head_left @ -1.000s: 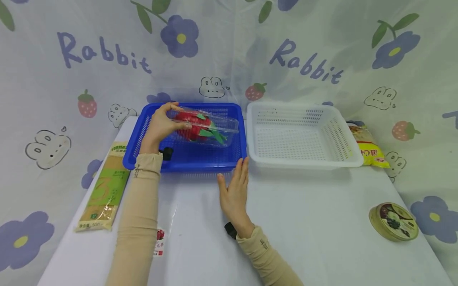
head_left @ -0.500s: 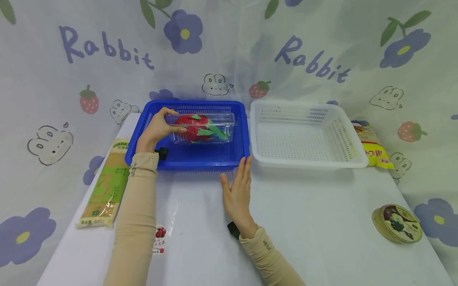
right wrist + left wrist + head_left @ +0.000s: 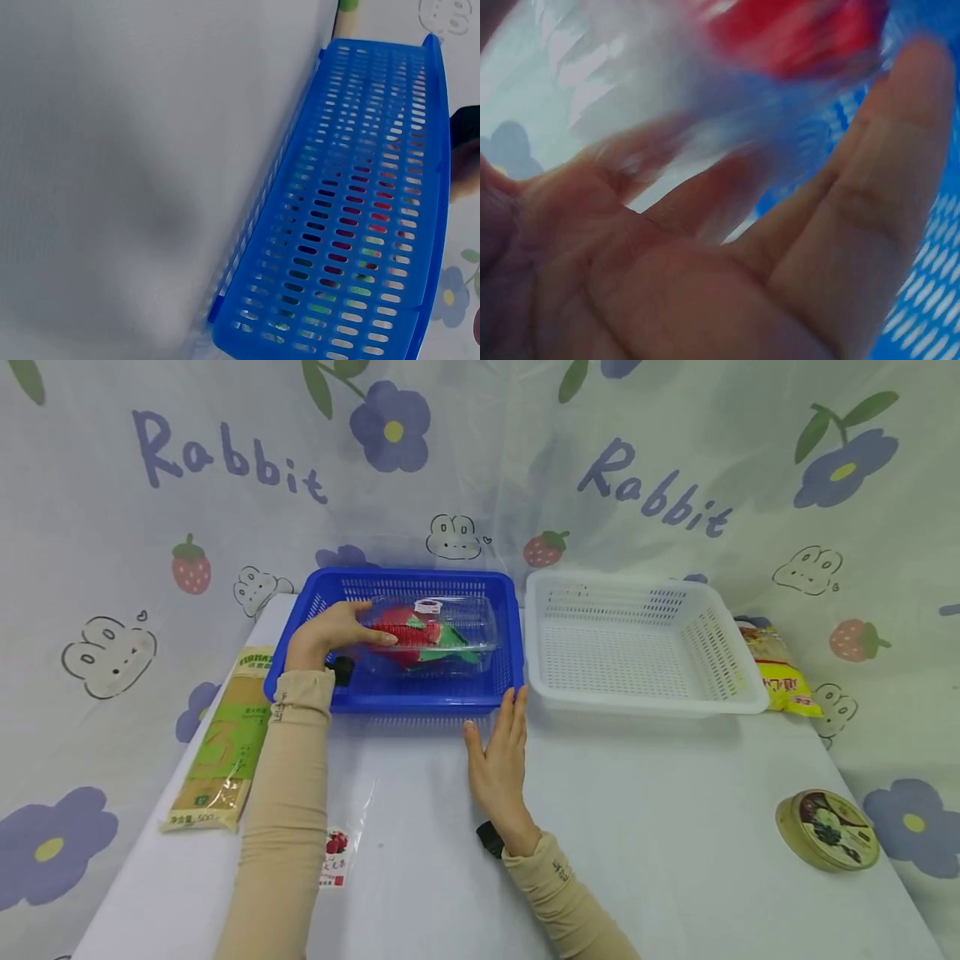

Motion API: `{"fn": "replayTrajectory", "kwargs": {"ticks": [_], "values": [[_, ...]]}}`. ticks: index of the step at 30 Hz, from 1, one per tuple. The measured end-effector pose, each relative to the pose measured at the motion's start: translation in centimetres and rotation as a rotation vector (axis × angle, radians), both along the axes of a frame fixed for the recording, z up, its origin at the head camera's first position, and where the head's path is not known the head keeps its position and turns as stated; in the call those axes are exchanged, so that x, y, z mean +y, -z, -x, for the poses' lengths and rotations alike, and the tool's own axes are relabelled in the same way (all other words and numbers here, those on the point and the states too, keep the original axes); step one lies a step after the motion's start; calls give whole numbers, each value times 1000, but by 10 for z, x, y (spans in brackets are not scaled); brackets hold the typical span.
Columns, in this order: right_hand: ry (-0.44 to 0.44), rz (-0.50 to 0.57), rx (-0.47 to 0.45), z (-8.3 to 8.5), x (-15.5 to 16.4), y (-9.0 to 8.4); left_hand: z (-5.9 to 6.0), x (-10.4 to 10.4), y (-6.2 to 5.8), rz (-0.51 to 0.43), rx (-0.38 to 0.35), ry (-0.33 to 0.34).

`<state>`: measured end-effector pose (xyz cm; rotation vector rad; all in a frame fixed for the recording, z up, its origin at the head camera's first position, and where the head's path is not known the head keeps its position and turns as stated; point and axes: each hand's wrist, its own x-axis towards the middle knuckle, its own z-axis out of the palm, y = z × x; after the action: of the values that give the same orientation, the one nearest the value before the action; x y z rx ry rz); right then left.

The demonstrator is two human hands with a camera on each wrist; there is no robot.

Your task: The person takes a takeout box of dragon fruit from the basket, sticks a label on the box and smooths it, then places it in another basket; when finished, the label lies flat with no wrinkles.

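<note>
My left hand (image 3: 327, 632) grips the left end of a clear plastic clamshell box (image 3: 480, 631), thumb on the near side. Inside the box is a red dragon fruit (image 3: 405, 652) with green tips, blurred in the left wrist view at the top. A small white label (image 3: 428, 607) shows on the box. The box is within the blue basket (image 3: 420, 700), toward its back. My right hand (image 3: 501, 768) has its fingers straight, fingertips right at the basket's front rim near the right corner. In the right wrist view, the perforated basket wall (image 3: 337, 217) partly hides the fruit.
A white basket (image 3: 645, 703) stands right of the blue one, with a yellow and red packet (image 3: 783, 672) behind its right side. A green-labelled noodle pack (image 3: 225, 743) lies at left, a round tin (image 3: 828, 829) at right. A clear bag with a fruit label (image 3: 333, 860) lies in front.
The box has turned in my left hand, from slanted to level, then rolled so its label shows. My left hand has shifted slightly down. The right hand stays at the rim.
</note>
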<state>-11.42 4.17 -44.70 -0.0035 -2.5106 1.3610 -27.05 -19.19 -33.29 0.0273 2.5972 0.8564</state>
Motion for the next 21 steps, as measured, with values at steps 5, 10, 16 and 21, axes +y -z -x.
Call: {"fn": "replayTrajectory", "kwargs": {"ticks": [5,10,16,21], "values": [[-17,-23,-2,-2,3,-2,-8,3,-1,50,-58,-5],[-43,-16,-23,-3,5,-3,-13,5,2,70,-79,-24],[-57,-25,-34,-2,7,-4,-16,6,4,73,-119,-31],[-61,-39,-24,-3,10,-3,-16,7,5,89,-132,-4]]}}
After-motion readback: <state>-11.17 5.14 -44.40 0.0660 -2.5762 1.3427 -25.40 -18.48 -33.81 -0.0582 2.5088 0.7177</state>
